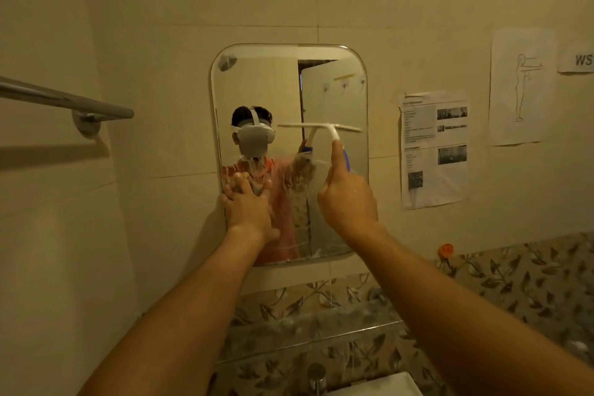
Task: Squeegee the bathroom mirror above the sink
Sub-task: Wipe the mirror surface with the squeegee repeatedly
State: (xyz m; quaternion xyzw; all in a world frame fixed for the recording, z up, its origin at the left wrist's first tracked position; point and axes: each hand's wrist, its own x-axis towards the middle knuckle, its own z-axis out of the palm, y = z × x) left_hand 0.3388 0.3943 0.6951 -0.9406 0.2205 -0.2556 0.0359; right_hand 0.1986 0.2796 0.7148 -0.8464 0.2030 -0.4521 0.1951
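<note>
While my right hand [348, 202] grips squeegee [321, 128] by handle, fingers curled tight round it, blade lies sideways on mirror [273, 90], right half, about halfway up. Handle runs down from blade into my hand. Wet, streaky glass sits under blade, so I think next pull goes straight down. Left hand [247, 212] presses flat on mirror's lower left edge, fingers [231, 199] straight, spread. Right hand nearer blade.

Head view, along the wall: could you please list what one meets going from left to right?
The towel rail → mirror → printed notice → figure drawing → small label.
</note>
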